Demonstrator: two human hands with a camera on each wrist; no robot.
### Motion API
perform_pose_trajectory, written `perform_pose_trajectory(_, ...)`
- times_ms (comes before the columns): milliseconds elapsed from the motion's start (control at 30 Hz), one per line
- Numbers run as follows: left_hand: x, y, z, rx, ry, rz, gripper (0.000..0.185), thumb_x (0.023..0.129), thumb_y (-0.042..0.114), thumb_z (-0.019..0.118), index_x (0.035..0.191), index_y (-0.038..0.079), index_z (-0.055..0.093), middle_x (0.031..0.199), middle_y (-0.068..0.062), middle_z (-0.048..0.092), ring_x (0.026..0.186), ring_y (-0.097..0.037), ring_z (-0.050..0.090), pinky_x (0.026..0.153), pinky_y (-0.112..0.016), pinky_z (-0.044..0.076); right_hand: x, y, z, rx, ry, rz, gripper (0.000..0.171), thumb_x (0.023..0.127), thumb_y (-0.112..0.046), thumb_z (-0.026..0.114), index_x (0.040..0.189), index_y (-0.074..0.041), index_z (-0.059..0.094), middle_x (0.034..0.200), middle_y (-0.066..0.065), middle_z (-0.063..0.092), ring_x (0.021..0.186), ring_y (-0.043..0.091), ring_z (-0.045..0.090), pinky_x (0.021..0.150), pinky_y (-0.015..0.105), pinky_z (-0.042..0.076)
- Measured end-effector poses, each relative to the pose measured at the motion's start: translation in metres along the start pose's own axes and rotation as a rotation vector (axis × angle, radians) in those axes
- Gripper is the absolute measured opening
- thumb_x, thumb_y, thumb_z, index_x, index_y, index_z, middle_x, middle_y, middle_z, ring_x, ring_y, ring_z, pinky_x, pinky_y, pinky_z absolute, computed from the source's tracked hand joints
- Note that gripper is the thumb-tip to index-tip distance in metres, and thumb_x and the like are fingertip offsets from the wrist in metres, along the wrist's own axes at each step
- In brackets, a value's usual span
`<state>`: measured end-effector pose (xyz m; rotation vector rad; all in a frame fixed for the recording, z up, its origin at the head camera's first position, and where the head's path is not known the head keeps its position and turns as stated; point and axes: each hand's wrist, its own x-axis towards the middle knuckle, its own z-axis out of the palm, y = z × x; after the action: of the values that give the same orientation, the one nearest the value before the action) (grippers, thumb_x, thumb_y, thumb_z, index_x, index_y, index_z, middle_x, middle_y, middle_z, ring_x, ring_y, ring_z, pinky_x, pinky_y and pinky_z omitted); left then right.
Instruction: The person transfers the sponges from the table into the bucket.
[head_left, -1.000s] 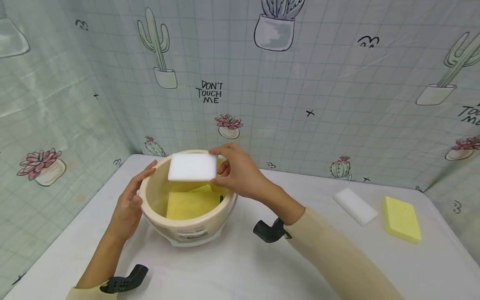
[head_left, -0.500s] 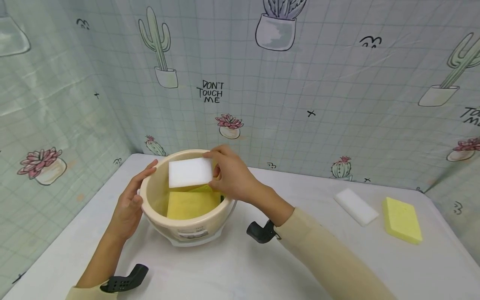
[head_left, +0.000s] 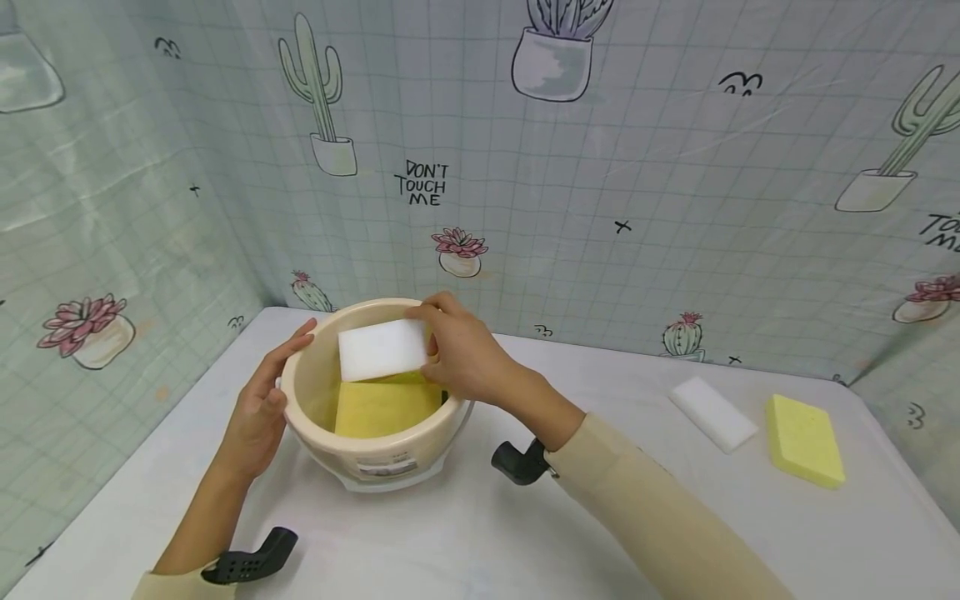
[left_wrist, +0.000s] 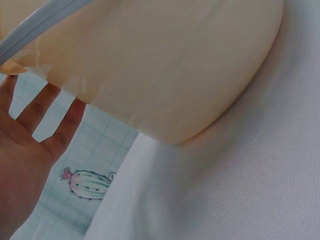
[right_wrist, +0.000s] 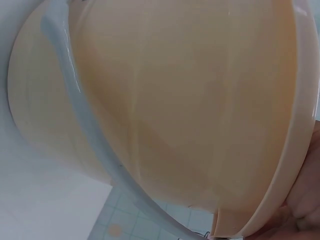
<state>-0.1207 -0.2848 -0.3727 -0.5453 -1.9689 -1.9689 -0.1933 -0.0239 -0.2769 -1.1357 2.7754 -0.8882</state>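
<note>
The right hand (head_left: 465,354) pinches a white sponge (head_left: 381,350) over the mouth of the cream bucket (head_left: 375,462); the left hand (head_left: 258,408), fingers straight, presses the bucket's left wall (yellow sponges (head_left: 384,407) lie inside). Far right on the table (head_left: 465,542) lie another white sponge (head_left: 712,413) and a yellow one (head_left: 804,440).

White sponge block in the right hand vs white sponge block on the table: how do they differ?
The held white sponge block is pinched by the right hand above the cream plastic bucket, over a yellow sponge; the loose white sponge block lies flat on the white table, untouched, beside another yellow sponge. The held one faces the camera; the loose one lies angled. Both are plain white rectangles.
</note>
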Motion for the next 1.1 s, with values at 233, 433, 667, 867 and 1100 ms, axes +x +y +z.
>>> perform_pose_trajectory(233, -0.0014, 0.0002, -0.0021, -0.002, -0.003, 0.007, 0.067, 0.094, 0.043, 0.058, 0.145, 0.006, 0.037, 0.157, -0.005, 0.022, 0.144, -0.021, 0.016, 0.106, -0.019, 0.030, 0.0027, -0.0030, 0.0021, -0.019, -0.035, 0.015, 0.060, 0.079, 0.000, 0.071, 0.135, -0.007, 0.051, 0.131, 0.007, 0.043, 0.076, 0.013, 0.053, 0.065, 0.020, 0.047)
perform_pose_trajectory(433, -0.0019, 0.0006, -0.0022, -0.006, -0.002, 0.016, 0.068, 0.093, 0.044, 0.058, 0.146, 0.006, 0.037, 0.157, -0.005, 0.022, 0.144, -0.021, 0.016, 0.106, -0.020, 0.030, 0.0020, -0.0039, 0.0007, -0.031, -0.051, 0.006, 0.061, 0.080, -0.001, 0.071, 0.137, -0.007, 0.049, 0.136, 0.008, 0.042, 0.077, 0.012, 0.054, 0.065, 0.020, 0.048)
perform_pose_trajectory(667, 0.0001, 0.0006, -0.0013, 0.013, -0.015, 0.043, 0.065, 0.094, 0.041, 0.058, 0.145, 0.007, 0.038, 0.157, -0.007, 0.022, 0.143, -0.022, 0.016, 0.105, -0.020, 0.031, 0.0008, -0.0019, -0.0035, -0.043, -0.062, -0.014, 0.057, 0.083, -0.004, 0.067, 0.137, -0.008, 0.050, 0.142, 0.010, 0.037, 0.079, 0.009, 0.056, 0.069, 0.020, 0.048)
perform_pose_trajectory(867, 0.0013, -0.0006, -0.0011, 0.026, -0.005, 0.015, 0.068, 0.092, 0.045, 0.059, 0.145, 0.008, 0.038, 0.157, -0.004, 0.023, 0.143, -0.021, 0.016, 0.106, -0.020, 0.030, 0.0000, -0.0004, -0.0058, -0.049, -0.076, -0.044, 0.050, 0.087, -0.008, 0.063, 0.136, -0.007, 0.051, 0.143, 0.011, 0.037, 0.080, 0.011, 0.055, 0.070, 0.020, 0.047)
perform_pose_trajectory(1100, 0.0007, -0.0024, -0.0036, 0.026, -0.009, 0.014, 0.067, 0.092, 0.045, 0.059, 0.145, 0.009, 0.039, 0.157, -0.004, 0.022, 0.144, -0.021, 0.016, 0.106, -0.019, 0.030, 0.0003, 0.0005, -0.0060, -0.060, -0.066, -0.096, 0.046, 0.090, -0.010, 0.059, 0.135, -0.004, 0.051, 0.140, 0.013, 0.041, 0.084, 0.012, 0.055, 0.073, 0.021, 0.047)
